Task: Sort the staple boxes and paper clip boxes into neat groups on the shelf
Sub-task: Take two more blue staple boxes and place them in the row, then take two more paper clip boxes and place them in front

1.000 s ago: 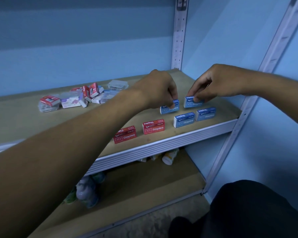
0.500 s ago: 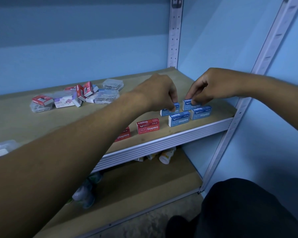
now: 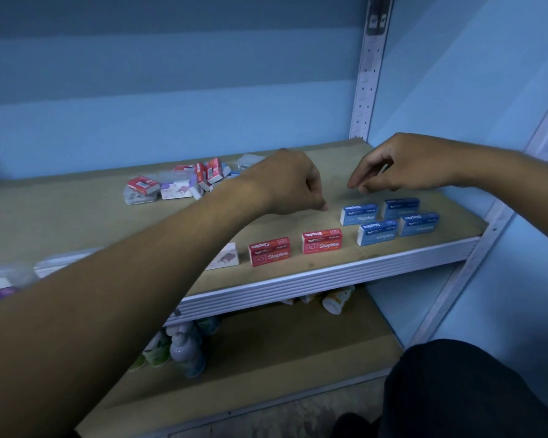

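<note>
The left hand (image 3: 293, 184) hangs above the shelf (image 3: 76, 222) with its fingers curled under and nothing in them; the right hand (image 3: 402, 167) hovers just beyond, fingers loosely bent and pointing leftward, also holding nothing. Both hands are clear of the boxes. Under them lies a tan board shelf with a ribbed white front edge (image 3: 314, 279), set in a white metal frame against pale blue walls — a perforated upright (image 3: 369, 74) rises at the back right corner. Four blue staple boxes (image 3: 389, 221) stand in a tight two-by-two block near the right front corner, close to the edge. Two red staple boxes (image 3: 295, 246) stand side by side to their left along the front, with a gap between the red pair and the blue block. A white box (image 3: 223, 257) sits left of the red ones, partly hidden by the left forearm. A jumbled heap of red, white and clear boxes (image 3: 178, 183) lies toward the back left; its count cannot be told. Bare board stretches between heap and front row. Below, a lower shelf (image 3: 298, 343) holds small bottles (image 3: 184, 346) — their number is unclear.
</note>
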A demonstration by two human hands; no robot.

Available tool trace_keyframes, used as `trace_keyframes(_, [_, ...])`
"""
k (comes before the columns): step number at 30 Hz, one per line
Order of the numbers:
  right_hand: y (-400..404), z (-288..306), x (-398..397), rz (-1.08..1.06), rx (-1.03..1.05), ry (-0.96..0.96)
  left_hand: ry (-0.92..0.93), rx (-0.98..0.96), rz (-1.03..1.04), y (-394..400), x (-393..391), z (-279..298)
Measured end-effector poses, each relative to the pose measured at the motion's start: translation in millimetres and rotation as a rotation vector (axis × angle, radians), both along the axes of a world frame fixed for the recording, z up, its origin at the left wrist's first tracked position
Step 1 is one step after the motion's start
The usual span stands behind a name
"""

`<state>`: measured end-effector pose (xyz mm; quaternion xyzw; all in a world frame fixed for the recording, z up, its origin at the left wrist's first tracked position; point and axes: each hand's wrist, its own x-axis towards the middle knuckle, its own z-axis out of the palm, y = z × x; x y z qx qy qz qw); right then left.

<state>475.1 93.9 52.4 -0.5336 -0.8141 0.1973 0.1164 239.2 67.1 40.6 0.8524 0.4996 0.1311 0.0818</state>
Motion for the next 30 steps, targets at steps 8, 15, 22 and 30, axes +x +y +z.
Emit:
trace_keyframes(8, [12.1, -3.0, -61.6, 0.113, 0.05, -0.095, 0.087, -0.012, 0.131, -10.3, -76.9, -4.2])
trace_keyframes(15, [22.2, -10.1, -101.4, 0.126, 0.057, -0.132, 0.138, -0.044, 0.279, -6.6, -145.8, -5.8])
trace_keyframes(22, [34.3, -18.9, -136.1, 0.129, 0.026, -0.129, 0.251, 0.017, 0.422, 13.8, -199.7, -11.1])
trace_keyframes(30, [48.8, -28.8, -169.2, 0.143, 0.091, -0.165, 0.223, 0.011, 0.423, 37.3, -221.4, -23.2])
